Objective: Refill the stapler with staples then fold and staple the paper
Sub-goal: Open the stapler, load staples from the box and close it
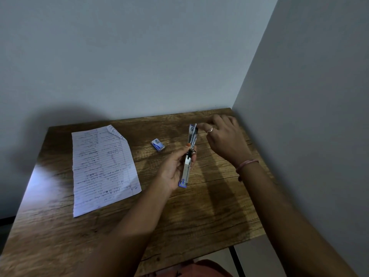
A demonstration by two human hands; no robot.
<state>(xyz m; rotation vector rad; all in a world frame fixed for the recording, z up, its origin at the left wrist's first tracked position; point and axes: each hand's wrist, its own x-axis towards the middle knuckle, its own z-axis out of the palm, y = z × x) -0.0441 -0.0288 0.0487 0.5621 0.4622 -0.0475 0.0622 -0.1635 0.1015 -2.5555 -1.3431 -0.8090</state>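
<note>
Two stages of the job look unfinished, judging from how things lie. At the left of the frame the paper [104,168], a lined, handwritten sheet, lies flat on the wooden table [209,206], with only its upper right corner turned over; no fold and no staple show, so that part is still ahead. Right of it, near the frame's middle, the small blue staple box [158,144] sits on the tabletop, apart from both hands. Further right the left hand [173,168] grips the stapler [189,154] around its middle, thumb on the near side and fingers wrapped behind, holding it off the table. It is swung fully open into one long strip whose long axis runs nearly up and down the frame, leaning slightly right, blue end at the bottom and the other end pointing towards the back wall. At that upper end the right hand [223,134] has its fingertips [200,125] pinched together; whether they hold staples I cannot tell. Refilling seems under way, not done.
</note>
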